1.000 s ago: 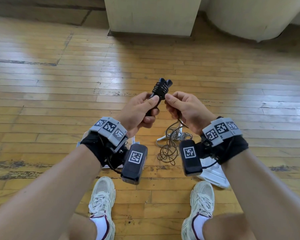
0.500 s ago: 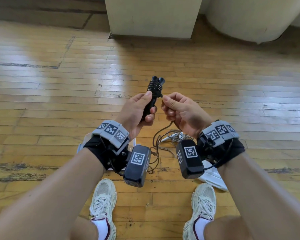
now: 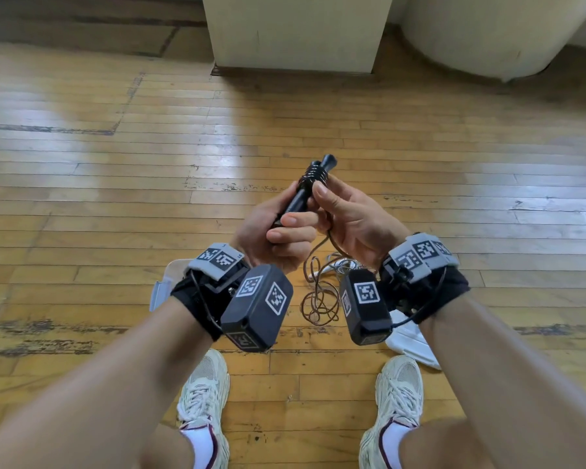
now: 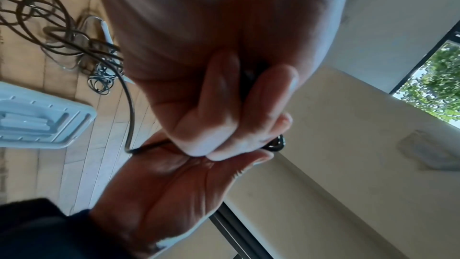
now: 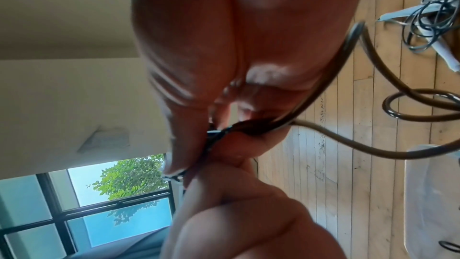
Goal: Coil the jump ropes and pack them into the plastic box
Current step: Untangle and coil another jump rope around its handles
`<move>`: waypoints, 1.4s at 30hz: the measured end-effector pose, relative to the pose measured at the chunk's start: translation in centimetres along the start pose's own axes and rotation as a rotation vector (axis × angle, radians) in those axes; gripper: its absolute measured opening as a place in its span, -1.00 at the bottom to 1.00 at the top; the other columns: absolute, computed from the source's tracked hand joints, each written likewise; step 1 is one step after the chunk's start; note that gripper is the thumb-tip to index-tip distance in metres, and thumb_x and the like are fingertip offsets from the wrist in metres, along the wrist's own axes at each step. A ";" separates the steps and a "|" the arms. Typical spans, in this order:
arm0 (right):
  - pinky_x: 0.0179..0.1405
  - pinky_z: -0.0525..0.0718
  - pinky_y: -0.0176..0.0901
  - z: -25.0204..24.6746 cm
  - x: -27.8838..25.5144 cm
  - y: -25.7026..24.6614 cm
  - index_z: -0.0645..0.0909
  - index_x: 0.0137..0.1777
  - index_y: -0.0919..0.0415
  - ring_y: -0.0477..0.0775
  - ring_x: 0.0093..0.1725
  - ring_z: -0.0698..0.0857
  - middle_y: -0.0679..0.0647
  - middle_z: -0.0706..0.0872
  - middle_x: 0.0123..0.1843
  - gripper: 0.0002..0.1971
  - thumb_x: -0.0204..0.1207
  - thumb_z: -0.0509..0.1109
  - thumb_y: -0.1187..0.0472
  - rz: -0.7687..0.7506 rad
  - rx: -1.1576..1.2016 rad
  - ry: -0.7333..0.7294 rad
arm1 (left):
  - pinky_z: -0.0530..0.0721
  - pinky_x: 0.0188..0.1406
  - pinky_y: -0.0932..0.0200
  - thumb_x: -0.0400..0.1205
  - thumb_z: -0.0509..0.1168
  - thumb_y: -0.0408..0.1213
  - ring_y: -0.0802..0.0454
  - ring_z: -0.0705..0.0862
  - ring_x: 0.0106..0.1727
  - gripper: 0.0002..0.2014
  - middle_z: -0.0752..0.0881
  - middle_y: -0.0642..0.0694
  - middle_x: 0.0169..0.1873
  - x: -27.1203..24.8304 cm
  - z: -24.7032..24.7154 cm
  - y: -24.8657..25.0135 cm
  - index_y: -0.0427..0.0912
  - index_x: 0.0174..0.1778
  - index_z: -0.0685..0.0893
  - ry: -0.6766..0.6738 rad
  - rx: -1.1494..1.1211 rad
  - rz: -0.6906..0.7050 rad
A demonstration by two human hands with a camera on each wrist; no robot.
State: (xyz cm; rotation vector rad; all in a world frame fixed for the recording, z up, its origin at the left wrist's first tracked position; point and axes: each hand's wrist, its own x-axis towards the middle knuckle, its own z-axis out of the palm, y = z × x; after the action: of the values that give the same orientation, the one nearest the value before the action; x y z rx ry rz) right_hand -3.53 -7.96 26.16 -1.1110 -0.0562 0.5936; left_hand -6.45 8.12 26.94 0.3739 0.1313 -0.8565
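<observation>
— Nearest the camera, what is there?
— Two pale mesh trainers (image 3: 203, 397) on the worn plank floor (image 3: 82, 204), its varnish scuffed in dark streaks; above them both forearms carry black wrist straps with grey tagged bands and boxy black camera units.
— And the hands?
— Close together, touching; the left hand (image 3: 274, 231) is curled round the lower part of the black handles (image 3: 307, 191), two smooth cylinders held side by side and tilted up and away; the right hand (image 3: 345, 214) pinches the thin brown rope (image 3: 318, 292) at the handles, where several tight turns already band them near the top; its thumb lies against those turns.
— Where does the rest of that rope go?
— It hangs from the right hand and drops into a loose tangle of loops on the floor between the wrists, glossy and wiry.
— Anything beside it?
— A second jump rope (image 4: 99, 66), with pale handles and thin dark cord, lies bundled just beyond the tangle; the plastic box (image 3: 161, 289), clear and rounded, shows at the left wrist, mostly hidden by it; its white lid (image 4: 42, 117), ribbed and rectangular, lies flat under the right wrist.
— Farther off?
— A cream square pillar (image 3: 295, 32) and a rounded cream column (image 3: 487, 35) stand at the floor's far edge.
</observation>
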 end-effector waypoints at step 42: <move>-0.61 0.39 -0.37 -2.1 0.2 -0.5 0.61 0.37 0.38 -0.18 -0.50 0.40 0.04 0.75 -0.19 -0.64 0.63 0.47 0.25 -0.025 -0.149 0.479 | 0.60 0.23 -0.01 0.66 0.31 0.14 -0.05 0.59 0.26 -0.48 0.61 -0.05 0.29 2.0 -1.6 -1.1 -0.10 0.42 0.53 0.937 2.088 0.604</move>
State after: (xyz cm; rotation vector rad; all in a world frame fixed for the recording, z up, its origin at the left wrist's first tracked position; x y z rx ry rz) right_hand -2.48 -9.72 25.54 -1.3708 0.3030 0.2917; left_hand -5.97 6.64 24.59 2.6000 -0.0790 0.1859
